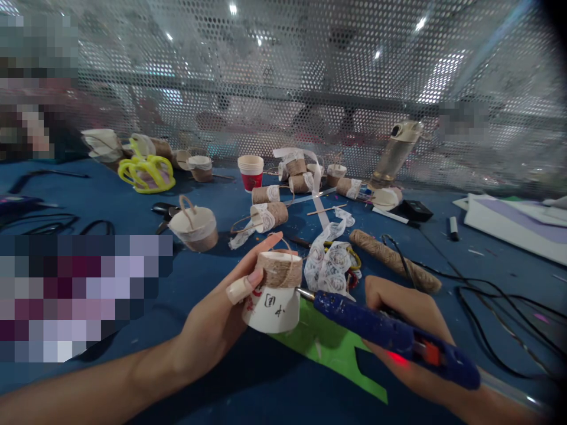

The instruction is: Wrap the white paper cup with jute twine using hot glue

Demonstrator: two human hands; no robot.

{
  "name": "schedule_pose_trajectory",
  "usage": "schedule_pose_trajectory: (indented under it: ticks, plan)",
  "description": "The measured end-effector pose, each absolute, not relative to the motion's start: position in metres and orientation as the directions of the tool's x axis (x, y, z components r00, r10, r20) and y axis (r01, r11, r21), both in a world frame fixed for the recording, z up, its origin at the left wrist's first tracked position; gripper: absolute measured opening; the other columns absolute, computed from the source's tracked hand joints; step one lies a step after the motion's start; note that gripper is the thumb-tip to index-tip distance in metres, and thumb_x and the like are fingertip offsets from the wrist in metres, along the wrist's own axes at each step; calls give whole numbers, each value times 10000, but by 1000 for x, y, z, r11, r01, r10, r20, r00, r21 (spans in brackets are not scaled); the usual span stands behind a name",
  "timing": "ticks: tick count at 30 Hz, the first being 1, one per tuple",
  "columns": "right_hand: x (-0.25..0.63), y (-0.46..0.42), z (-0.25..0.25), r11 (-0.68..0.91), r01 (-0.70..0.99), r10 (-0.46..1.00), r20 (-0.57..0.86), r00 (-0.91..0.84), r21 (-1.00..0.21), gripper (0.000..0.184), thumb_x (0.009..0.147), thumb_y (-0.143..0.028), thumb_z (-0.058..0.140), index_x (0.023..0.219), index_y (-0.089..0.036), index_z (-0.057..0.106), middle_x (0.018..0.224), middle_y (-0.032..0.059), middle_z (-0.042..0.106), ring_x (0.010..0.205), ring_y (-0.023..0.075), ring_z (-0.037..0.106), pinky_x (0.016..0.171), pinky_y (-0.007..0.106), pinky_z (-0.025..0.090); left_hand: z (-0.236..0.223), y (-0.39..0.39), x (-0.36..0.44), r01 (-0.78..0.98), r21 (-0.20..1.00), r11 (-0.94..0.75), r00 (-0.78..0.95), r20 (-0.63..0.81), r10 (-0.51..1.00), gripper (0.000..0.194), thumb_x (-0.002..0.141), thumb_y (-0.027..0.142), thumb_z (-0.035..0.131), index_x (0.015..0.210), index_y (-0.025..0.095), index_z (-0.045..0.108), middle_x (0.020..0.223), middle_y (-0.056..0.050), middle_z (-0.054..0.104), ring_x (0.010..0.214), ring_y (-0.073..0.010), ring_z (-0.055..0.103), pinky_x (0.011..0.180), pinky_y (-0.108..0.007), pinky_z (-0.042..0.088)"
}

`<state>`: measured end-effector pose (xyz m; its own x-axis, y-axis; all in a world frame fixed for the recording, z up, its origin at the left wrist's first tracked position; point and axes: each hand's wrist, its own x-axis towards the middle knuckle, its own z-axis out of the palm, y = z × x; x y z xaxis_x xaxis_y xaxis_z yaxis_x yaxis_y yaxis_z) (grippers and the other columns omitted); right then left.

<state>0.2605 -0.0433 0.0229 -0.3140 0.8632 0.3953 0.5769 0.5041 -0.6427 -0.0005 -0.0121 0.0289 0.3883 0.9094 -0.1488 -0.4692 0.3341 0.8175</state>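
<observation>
My left hand (221, 313) is closed round a white paper cup (272, 313) with dark and red markings. Brown twine (279, 270) winds round the cup's upper part as it faces me, and a thin twine loop rises above it. A bandage-like wrap covers my thumb. In my right hand (410, 316) is a blue glue gun (381, 324) with a red light showing. Its metal nozzle points left and meets the cup's side just under the twine. Beneath the cup lies a green sheet (328, 342). Behind the nozzle, white lace (330, 265) partly covers a pair of scissors (354, 260).
Several twine-and-lace cups stand or lie across the blue table, among them a small basket (195, 227). A twine roll (394, 260) and black cables (482, 319) are on the right. Farther back are a red cup (251, 174), a bottle (396, 154) and a perforated metal screen (283, 82).
</observation>
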Motion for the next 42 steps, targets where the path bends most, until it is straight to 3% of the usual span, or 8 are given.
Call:
schedule_pose_trajectory:
  ticks: [7,19,27,30,32,36,39,42]
  plan:
    - [260,-44,23,517,558,855,418,-305,-650,291,706,-119,620,686,-240,357,596,-79,432,481,103,389,455,243,277,34,-12,1,-478,798,366,356,-205,912,464,894,391,629,1350,302,629,1282,-23,733,1201,-271,630,890,-315,476]
    - [260,-43,23,527,573,849,417,-324,-628,284,703,-118,618,691,-240,361,603,-75,429,491,104,385,457,246,276,32,-13,0,-493,796,353,380,-168,910,417,889,391,632,1288,278,677,1217,-38,760,1153,-266,655,912,-326,475]
    - [252,-40,32,489,399,871,459,-175,-775,220,821,-159,628,692,-239,468,639,-56,491,526,118,452,484,250,368,28,-9,1,-446,800,401,451,-186,873,371,902,389,631,1249,278,705,1172,-44,774,1094,-239,678,887,-293,484]
    - [247,-39,31,480,371,874,472,-118,-795,170,835,-163,675,774,-260,549,762,-50,590,612,128,568,570,248,476,24,-10,1,-366,805,467,613,-169,772,385,914,392,617,1275,274,685,1197,-64,758,1053,-240,694,860,-302,497]
    - [246,-39,29,476,355,877,464,-125,-804,194,806,-174,738,823,-274,573,915,-34,656,768,161,656,713,268,544,22,-12,0,-279,810,515,696,-199,690,405,927,402,609,1310,279,656,1230,-77,738,1059,-245,693,870,-318,498]
    - [246,-41,23,485,283,875,453,-172,-828,212,826,-115,715,873,-279,590,1207,4,669,1116,226,655,923,307,547,21,-13,-2,-137,825,548,759,-268,594,419,917,395,648,1323,292,633,1256,-72,698,1108,-252,661,942,-362,466]
    - [245,-42,22,560,176,816,503,-285,-809,254,828,-47,670,896,-280,595,1144,13,704,1228,245,608,1040,362,493,21,-13,-2,-71,835,546,762,-308,570,422,916,408,651,1316,273,629,1228,-75,688,1050,-242,656,950,-384,449]
    - [245,-41,23,579,133,790,513,-337,-805,280,813,-27,688,911,-278,613,1000,1,727,1161,236,645,1023,362,502,21,-13,0,-59,847,528,755,-309,579,408,897,437,669,1259,249,651,1185,-76,683,1003,-237,648,917,-379,448]
